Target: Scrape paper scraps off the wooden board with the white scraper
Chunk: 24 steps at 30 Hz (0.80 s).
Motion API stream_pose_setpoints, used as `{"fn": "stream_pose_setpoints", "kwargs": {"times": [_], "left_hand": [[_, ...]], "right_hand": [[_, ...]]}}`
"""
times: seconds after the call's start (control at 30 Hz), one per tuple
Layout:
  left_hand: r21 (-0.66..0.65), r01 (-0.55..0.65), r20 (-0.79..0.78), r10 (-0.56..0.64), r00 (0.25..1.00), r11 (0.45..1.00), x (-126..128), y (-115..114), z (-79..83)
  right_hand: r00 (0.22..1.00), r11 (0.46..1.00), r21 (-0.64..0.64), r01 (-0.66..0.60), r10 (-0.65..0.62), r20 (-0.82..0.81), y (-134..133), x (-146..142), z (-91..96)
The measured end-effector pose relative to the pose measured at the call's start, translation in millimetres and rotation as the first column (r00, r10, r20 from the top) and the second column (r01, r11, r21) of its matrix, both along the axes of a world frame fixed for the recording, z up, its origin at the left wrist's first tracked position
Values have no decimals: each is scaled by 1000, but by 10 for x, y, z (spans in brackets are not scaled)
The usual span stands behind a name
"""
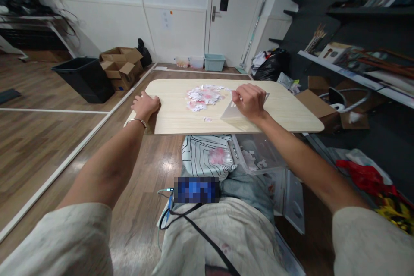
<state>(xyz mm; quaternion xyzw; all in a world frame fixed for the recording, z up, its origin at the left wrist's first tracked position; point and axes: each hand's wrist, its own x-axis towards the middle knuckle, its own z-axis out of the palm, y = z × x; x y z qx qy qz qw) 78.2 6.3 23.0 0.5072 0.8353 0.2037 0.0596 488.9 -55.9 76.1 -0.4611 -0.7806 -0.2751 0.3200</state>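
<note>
Lightly, my right hand (pixel 249 101) pinched the top edge of the sheet (pixel 230 112), seemingly thin, bendy and slick, on the table (pixel 284 112) beside the featherlight scraps (pixel 203 95), while my left hand (pixel 145 105) lay curled at the table's edge.

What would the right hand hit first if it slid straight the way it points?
Most likely the pile of paper scraps: the right hand, holding a clear sheet, points at it across bare table; depth is unclear.

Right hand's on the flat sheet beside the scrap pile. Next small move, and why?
Probably slide the sheet left into the scrap pile: the right hand holds it flat just beside the scraps, and the left hand steadies the table edge.
</note>
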Motion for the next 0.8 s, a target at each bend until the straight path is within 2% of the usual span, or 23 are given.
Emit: {"fn": "stream_pose_setpoints", "kwargs": {"times": [0.13, 0.27, 0.43, 0.63, 0.7, 0.8], "left_hand": [[1, 8, -2, -8, 1000, 1000, 5, -6, 11], [8, 5, -2, -5, 1000, 1000, 13, -4, 14], [12, 7, -5, -7, 1000, 1000, 21, -16, 16], [-3, 16, 6, -16, 1000, 1000, 30, -46, 43], [2, 15, 4, -15, 1000, 1000, 34, -49, 41], [10, 10, 4, -10, 1000, 1000, 38, -42, 26]], "right_hand": [[998, 988, -156, 8, 3, 69, -280, 108, 61], [993, 946, -320, 42, -5, 117, -466, 233, 110], [985, 922, -388, -4, 69, 155, -516, 313, 162], [969, 892, -447, -74, 171, 181, -521, 281, 281], [971, 861, -504, -73, 175, 160, -530, 282, 342], [980, 777, -624, -83, 179, 92, -543, 303, 452]]}}
